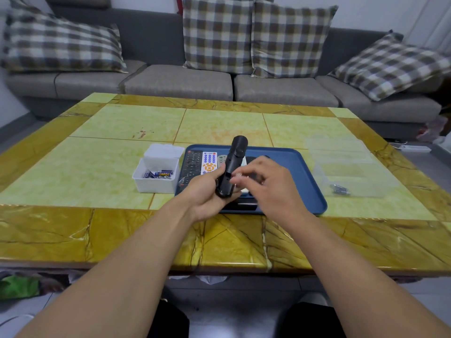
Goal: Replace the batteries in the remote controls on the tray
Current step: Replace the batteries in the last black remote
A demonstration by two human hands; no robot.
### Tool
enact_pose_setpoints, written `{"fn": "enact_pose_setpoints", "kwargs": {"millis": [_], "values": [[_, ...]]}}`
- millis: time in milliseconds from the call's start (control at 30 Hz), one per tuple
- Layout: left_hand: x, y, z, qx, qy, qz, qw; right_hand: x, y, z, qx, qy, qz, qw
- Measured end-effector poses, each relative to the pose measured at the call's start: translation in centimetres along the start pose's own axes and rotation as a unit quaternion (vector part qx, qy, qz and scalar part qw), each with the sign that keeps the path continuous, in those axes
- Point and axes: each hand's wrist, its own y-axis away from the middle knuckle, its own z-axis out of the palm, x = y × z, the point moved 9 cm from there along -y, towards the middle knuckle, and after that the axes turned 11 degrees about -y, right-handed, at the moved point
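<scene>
Head view: left hand (207, 191) grips a slim black remote (231, 164), long axis pointing far and slightly right; right hand (266, 184) pinches something small and blurred at its near end.

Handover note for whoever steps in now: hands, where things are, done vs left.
Left hand grips a black remote above the blue tray, battery bay open toward the right hand.
Right hand pinches something small and pale at that bay; too blurred to name.
White box left of the tray, lid up, holds batteries.
Clear container right of the tray holds a couple of batteries.
Other remotes lie on the tray.
Done: the held remote is opened. Left: finish it, close it, then the rest; their state is not visible.
</scene>
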Motion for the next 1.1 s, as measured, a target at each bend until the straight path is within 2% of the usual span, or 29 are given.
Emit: {"fn": "enact_pose_setpoints", "kwargs": {"millis": [67, 133, 167, 267, 300, 367, 433, 500, 600, 667, 800, 933, 1100], "values": [[0.3, 0.2, -0.6, 0.009, -0.007, -0.001, 1.000, 1.1, 0.0, -0.9, 0.058, -0.168, 0.105, 0.979], [0.7, 0.6, -1.1, 0.017, 0.007, -0.001, 1.000, 3.0, 0.4, -0.2, 0.075, -0.328, 0.227, 0.914], [0.9, 0.7, -1.5, 0.028, 0.010, 0.001, 1.000, 4.1, 0.8, 0.2, 0.086, -0.372, 0.284, 0.880], [2.0, 1.3, -3.0, 0.066, 0.062, 0.034, 0.995, 6.6, 1.9, 2.0, 0.098, -0.436, 0.411, 0.795], [2.3, 1.4, -3.7, 0.079, 0.086, 0.047, 0.992, 6.9, 2.0, 2.7, 0.090, -0.439, 0.433, 0.782], [3.5, 1.9, -5.5, 0.113, 0.131, 0.087, 0.981, 7.0, 1.6, 4.3, 0.052, -0.399, 0.449, 0.798], [4.7, 2.5, -7.6, 0.147, 0.170, 0.126, 0.966, 6.5, 0.3, 5.6, -0.010, -0.267, 0.436, 0.859], [5.6, 3.3, -9.4, 0.188, 0.182, 0.158, 0.952, 5.4, -2.0, 6.8, -0.081, -0.092, 0.381, 0.916], [6.2, 4.7, -12.5, 0.267, 0.179, 0.190, 0.928, 2.2, -6.6, 9.8, -0.177, 0.090, 0.269, 0.942], [6.2, 5.8, -14.9, 0.324, 0.190, 0.199, 0.905, 0.4, -9.2, 12.7, -0.238, 0.165, 0.211, 0.933], [5.3, 7.2, -18.6, 0.394, 0.219, 0.184, 0.873, 0.0, -11.5, 18.2, -0.329, 0.262, 0.182, 0.889], [4.9, 7.8, -20.6, 0.426, 0.231, 0.173, 0.857, 0.1, -12.7, 22.5, -0.348, 0.367, 0.084, 0.858], [5.2, 8.1, -20.5, 0.442, 0.222, 0.172, 0.852, 0.8, -12.5, 25.2, -0.372, 0.403, 0.063, 0.834]]}}
